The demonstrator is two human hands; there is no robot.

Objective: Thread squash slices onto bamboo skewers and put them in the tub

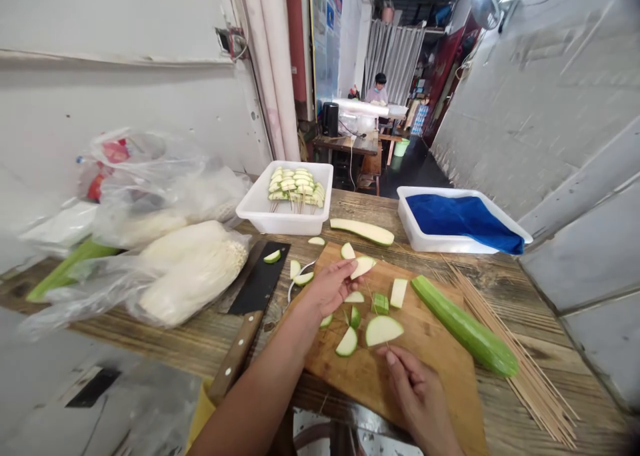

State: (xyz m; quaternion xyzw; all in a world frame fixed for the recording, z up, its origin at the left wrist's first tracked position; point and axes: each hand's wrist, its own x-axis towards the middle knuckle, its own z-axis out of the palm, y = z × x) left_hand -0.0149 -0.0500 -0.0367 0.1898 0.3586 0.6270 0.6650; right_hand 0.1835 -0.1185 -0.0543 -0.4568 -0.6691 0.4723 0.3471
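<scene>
My left hand (334, 288) pinches a pale half-round zucchini slice (363, 267) above the cutting board (445, 383). My right hand (415, 379), lower on the board, has its fingers closed around the end of a thin skewer, mostly hidden by the fingers. A larger half-round zucchini slice (384, 331) sits at that skewer's tip. Between and around both hands lie several cut pieces, among them a block-shaped piece (399, 293) and a green-edged slice (347, 342). A long peeled-looking green zucchini (465, 326) rests across the board's right edge.
A cleaver (257, 283) lies left of the board. Bare skewers (520, 356) are bundled at right. Behind stand a white tub (285, 224) of skewered slices, a halved zucchini (363, 231) and a tub with blue cloth (455, 216). Bagged white food (193, 269) occupies the left. Another person sits far back.
</scene>
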